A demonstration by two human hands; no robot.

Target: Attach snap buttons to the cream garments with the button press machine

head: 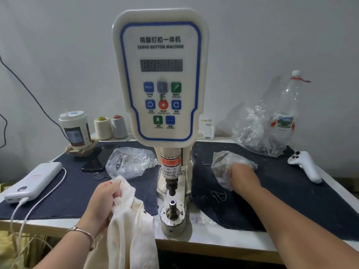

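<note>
Button press machine [161,78] between power bank [33,181] and controller [305,166]

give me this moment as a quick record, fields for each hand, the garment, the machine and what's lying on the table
left hand: grips the cream garment, left of the die
right hand: reaches into the small plastic bag; fingers hidden
button press machine: display dark; lower die bare, nothing under the punch
left of machine: power bank, phone, cup, two thread cones, bag of snaps
right of machine: large plastic bag, bottle, white controller
</note>
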